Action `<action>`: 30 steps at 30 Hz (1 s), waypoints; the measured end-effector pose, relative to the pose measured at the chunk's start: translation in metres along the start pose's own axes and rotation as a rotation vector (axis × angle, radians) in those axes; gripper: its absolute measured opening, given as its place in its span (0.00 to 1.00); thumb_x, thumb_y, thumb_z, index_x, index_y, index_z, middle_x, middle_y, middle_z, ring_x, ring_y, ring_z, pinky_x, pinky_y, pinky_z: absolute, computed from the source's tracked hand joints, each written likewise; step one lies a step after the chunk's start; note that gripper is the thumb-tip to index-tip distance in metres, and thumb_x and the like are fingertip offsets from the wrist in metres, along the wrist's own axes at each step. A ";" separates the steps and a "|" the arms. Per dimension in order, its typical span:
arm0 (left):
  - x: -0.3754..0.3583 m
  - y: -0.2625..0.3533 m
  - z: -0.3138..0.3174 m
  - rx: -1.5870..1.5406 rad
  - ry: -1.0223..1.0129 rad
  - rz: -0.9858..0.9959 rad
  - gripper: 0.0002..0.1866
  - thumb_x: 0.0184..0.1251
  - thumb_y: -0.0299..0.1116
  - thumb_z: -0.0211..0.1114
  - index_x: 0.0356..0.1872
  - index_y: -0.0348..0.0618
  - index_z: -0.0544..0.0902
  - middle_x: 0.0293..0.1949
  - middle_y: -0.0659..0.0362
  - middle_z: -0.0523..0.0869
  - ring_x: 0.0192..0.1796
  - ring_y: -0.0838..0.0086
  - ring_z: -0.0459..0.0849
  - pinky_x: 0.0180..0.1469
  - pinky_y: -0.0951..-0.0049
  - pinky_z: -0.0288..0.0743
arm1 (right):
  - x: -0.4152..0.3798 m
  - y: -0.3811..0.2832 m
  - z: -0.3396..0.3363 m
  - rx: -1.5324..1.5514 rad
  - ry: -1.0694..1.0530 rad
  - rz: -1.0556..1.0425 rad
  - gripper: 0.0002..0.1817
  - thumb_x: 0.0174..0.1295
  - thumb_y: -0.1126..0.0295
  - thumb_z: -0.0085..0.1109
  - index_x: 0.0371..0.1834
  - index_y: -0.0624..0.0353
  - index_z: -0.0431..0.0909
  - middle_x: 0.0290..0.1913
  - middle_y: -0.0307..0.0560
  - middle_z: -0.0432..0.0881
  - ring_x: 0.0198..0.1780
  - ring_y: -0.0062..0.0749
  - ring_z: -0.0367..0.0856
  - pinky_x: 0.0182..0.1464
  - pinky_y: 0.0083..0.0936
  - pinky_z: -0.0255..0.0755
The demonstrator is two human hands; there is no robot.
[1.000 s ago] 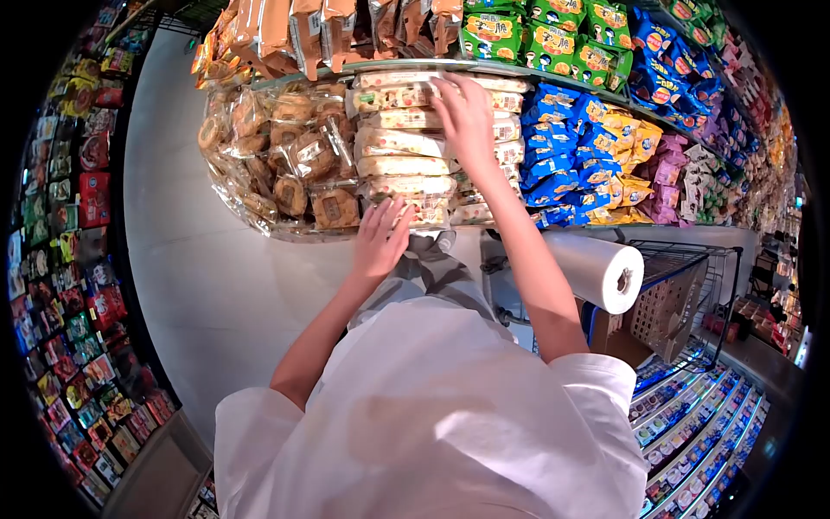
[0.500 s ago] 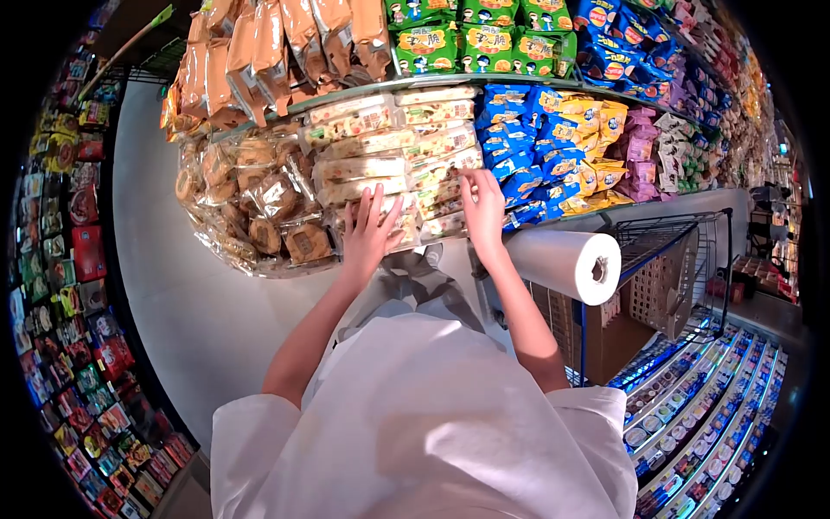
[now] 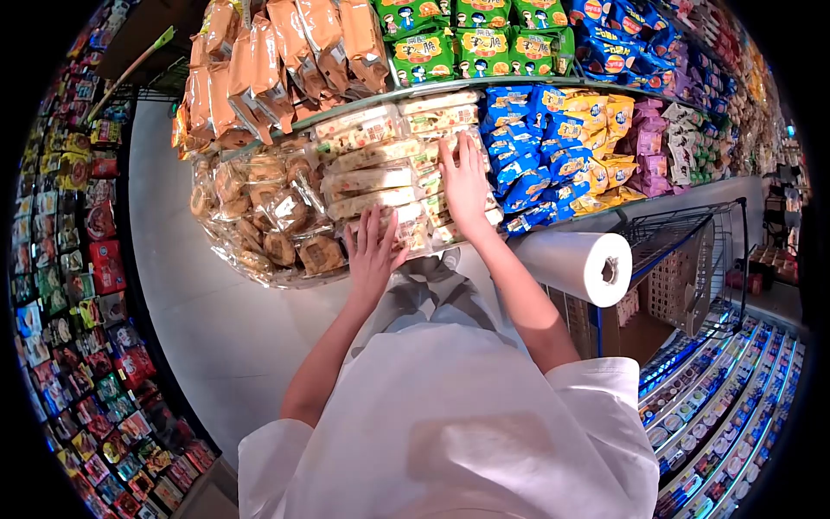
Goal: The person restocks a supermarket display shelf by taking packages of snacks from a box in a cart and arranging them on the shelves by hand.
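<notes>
Nearest the camera, the left hand (image 3: 373,251) lies flat with fingers spread against the lowest packs of the cream-coloured bar packs (image 3: 380,160), at the bottom front of the stack. Just beyond and to the right, the right hand (image 3: 463,183) is also flat, fingers together and slightly fanned, pressed on the right-hand column of the same stack; neither hand pinches or lifts a pack.

The stack sits on the middle shelf (image 3: 484,85), in two columns side by side. About six packs show in the left column; the right column is partly hidden by the hand, so its count cannot be told. Each pack lies flat with its long axis running left to right along the shelf edge, one long edge facing outward.

Left of the stack: clear bags of round cakes (image 3: 259,208), too many to count. Right of it: blue and yellow bags (image 3: 553,147). Above: orange bags (image 3: 277,60) and green bags (image 3: 458,39). Right of the stack, lower, one roll of plastic bags (image 3: 575,264) rests on a cart (image 3: 692,251).
</notes>
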State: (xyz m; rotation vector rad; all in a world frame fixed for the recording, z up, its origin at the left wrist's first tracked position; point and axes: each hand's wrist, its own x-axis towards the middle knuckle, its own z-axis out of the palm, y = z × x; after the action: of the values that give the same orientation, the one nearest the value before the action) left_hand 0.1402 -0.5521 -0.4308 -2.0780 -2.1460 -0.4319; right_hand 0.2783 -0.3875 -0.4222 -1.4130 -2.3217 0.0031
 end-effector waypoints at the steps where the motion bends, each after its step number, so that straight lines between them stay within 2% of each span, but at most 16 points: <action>1: -0.003 0.001 -0.003 -0.001 -0.005 0.013 0.37 0.52 0.50 0.63 0.64 0.55 0.61 0.67 0.53 0.56 0.68 0.61 0.56 0.65 0.50 0.49 | -0.003 -0.003 0.000 -0.001 0.001 0.014 0.24 0.58 0.66 0.51 0.60 0.54 0.64 0.63 0.58 0.60 0.64 0.49 0.58 0.63 0.40 0.56; 3: -0.003 0.009 -0.008 -0.163 0.093 0.065 0.37 0.52 0.43 0.65 0.64 0.50 0.61 0.65 0.50 0.58 0.66 0.58 0.58 0.65 0.54 0.53 | -0.007 -0.007 -0.015 0.200 -0.028 0.085 0.23 0.59 0.66 0.50 0.58 0.58 0.65 0.62 0.59 0.60 0.63 0.51 0.59 0.63 0.40 0.56; 4: -0.005 0.017 -0.013 -0.248 0.114 0.122 0.34 0.52 0.35 0.66 0.62 0.45 0.63 0.62 0.49 0.61 0.61 0.56 0.63 0.61 0.57 0.60 | -0.020 -0.008 -0.029 0.315 0.023 0.048 0.20 0.60 0.67 0.49 0.56 0.62 0.66 0.61 0.59 0.62 0.62 0.50 0.62 0.61 0.39 0.58; 6: -0.015 0.035 -0.009 -0.379 0.105 0.244 0.30 0.52 0.32 0.65 0.59 0.44 0.66 0.60 0.49 0.63 0.59 0.56 0.65 0.58 0.57 0.62 | -0.060 -0.013 -0.073 0.503 0.076 0.041 0.17 0.59 0.70 0.50 0.51 0.63 0.69 0.54 0.55 0.70 0.57 0.48 0.68 0.58 0.37 0.63; 8: -0.019 0.061 -0.007 -0.569 0.060 0.374 0.23 0.53 0.28 0.63 0.53 0.41 0.72 0.56 0.49 0.67 0.54 0.56 0.69 0.53 0.57 0.66 | -0.114 -0.009 -0.119 0.563 0.110 0.015 0.14 0.55 0.75 0.53 0.45 0.64 0.73 0.43 0.50 0.76 0.43 0.43 0.75 0.44 0.32 0.70; 10: -0.019 0.088 -0.006 -0.718 0.043 0.531 0.14 0.53 0.25 0.61 0.44 0.40 0.78 0.52 0.50 0.71 0.49 0.56 0.71 0.49 0.59 0.68 | -0.169 0.003 -0.168 0.491 0.100 0.047 0.13 0.52 0.78 0.54 0.42 0.64 0.75 0.38 0.47 0.77 0.36 0.39 0.76 0.36 0.30 0.70; 13: -0.017 0.122 -0.010 -0.835 -0.265 0.754 0.17 0.48 0.23 0.61 0.44 0.41 0.78 0.50 0.52 0.73 0.47 0.57 0.73 0.48 0.62 0.69 | -0.246 0.045 -0.217 0.321 0.336 0.492 0.10 0.53 0.81 0.52 0.39 0.65 0.76 0.29 0.47 0.78 0.29 0.35 0.76 0.33 0.26 0.70; 15: -0.017 0.152 -0.014 -0.893 -0.341 0.829 0.18 0.45 0.22 0.62 0.42 0.41 0.78 0.48 0.53 0.74 0.48 0.59 0.73 0.48 0.62 0.70 | -0.285 0.091 -0.246 0.228 0.507 0.735 0.09 0.56 0.81 0.51 0.39 0.65 0.76 0.27 0.46 0.78 0.28 0.30 0.76 0.31 0.23 0.70; 17: -0.018 0.186 -0.011 -0.962 -0.280 0.964 0.18 0.44 0.22 0.62 0.42 0.42 0.78 0.48 0.54 0.74 0.47 0.59 0.75 0.46 0.62 0.72 | -0.305 0.141 -0.279 0.301 0.623 0.995 0.07 0.61 0.77 0.48 0.38 0.64 0.76 0.26 0.43 0.78 0.27 0.22 0.75 0.29 0.18 0.68; 20: -0.008 0.262 -0.029 -0.968 -0.320 1.058 0.19 0.42 0.20 0.61 0.41 0.43 0.77 0.45 0.55 0.75 0.42 0.59 0.77 0.40 0.64 0.74 | -0.326 0.240 -0.307 0.354 0.497 1.088 0.08 0.62 0.70 0.50 0.37 0.63 0.76 0.23 0.42 0.78 0.24 0.18 0.75 0.28 0.16 0.68; 22: -0.001 0.329 -0.037 -1.028 -0.335 1.102 0.18 0.44 0.20 0.60 0.40 0.41 0.76 0.41 0.55 0.76 0.41 0.62 0.77 0.38 0.65 0.74 | -0.344 0.320 -0.290 0.492 0.352 1.104 0.10 0.60 0.68 0.52 0.37 0.63 0.77 0.25 0.46 0.81 0.25 0.25 0.78 0.28 0.20 0.70; 24: -0.001 0.405 -0.029 -1.032 -0.377 1.075 0.17 0.45 0.21 0.60 0.41 0.41 0.76 0.40 0.55 0.76 0.40 0.62 0.77 0.38 0.67 0.74 | -0.358 0.394 -0.247 0.333 0.052 1.093 0.10 0.56 0.66 0.54 0.35 0.61 0.77 0.28 0.54 0.81 0.31 0.42 0.81 0.35 0.32 0.72; 25: -0.005 0.441 -0.023 -1.039 -0.429 1.053 0.16 0.46 0.22 0.60 0.41 0.40 0.76 0.39 0.55 0.76 0.40 0.62 0.77 0.38 0.68 0.74 | -0.370 0.427 -0.213 0.244 -0.048 1.016 0.13 0.52 0.62 0.58 0.36 0.60 0.76 0.30 0.55 0.81 0.34 0.47 0.80 0.38 0.35 0.72; 27: -0.008 0.507 -0.002 -1.032 -0.437 1.010 0.17 0.48 0.25 0.60 0.43 0.40 0.75 0.38 0.55 0.76 0.39 0.63 0.77 0.37 0.71 0.74 | -0.387 0.471 -0.143 0.131 -0.272 0.975 0.17 0.48 0.60 0.60 0.38 0.58 0.75 0.33 0.56 0.80 0.36 0.52 0.78 0.38 0.37 0.72; 29: -0.018 0.542 0.021 -0.842 -0.544 0.948 0.16 0.47 0.28 0.61 0.40 0.39 0.75 0.36 0.53 0.75 0.39 0.62 0.77 0.36 0.72 0.74 | -0.400 0.486 -0.090 0.046 -0.281 0.842 0.19 0.46 0.60 0.62 0.38 0.60 0.74 0.33 0.57 0.78 0.36 0.51 0.77 0.39 0.39 0.72; 30: -0.016 0.552 0.026 -0.740 -0.708 0.883 0.15 0.47 0.29 0.61 0.38 0.39 0.75 0.35 0.53 0.75 0.39 0.63 0.77 0.36 0.71 0.74 | -0.417 0.503 -0.051 0.076 -0.323 0.837 0.19 0.46 0.61 0.62 0.40 0.59 0.73 0.34 0.57 0.76 0.36 0.50 0.76 0.38 0.43 0.71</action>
State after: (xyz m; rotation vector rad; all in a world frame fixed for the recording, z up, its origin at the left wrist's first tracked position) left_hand 0.6922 -0.5516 -0.3954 -3.7209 -1.0147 -0.4338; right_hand 0.8878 -0.5095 -0.6302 -2.3598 -1.7347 0.5868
